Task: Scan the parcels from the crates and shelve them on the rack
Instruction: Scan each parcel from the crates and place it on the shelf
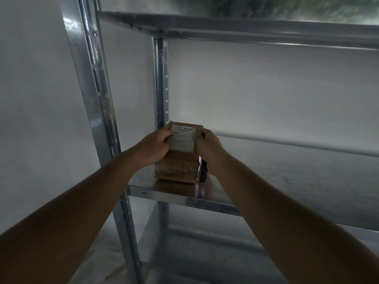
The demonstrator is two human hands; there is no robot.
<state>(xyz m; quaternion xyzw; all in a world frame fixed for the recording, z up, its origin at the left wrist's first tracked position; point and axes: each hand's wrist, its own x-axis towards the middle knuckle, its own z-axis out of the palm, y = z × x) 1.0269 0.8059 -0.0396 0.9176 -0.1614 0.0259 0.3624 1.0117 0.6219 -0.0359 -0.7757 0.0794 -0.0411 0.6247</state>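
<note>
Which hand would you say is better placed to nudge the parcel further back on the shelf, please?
Probably the left hand: it grips only the parcel, standing at the shelf's left end. The right hand touches the parcel too, but also holds a dark device.
</note>
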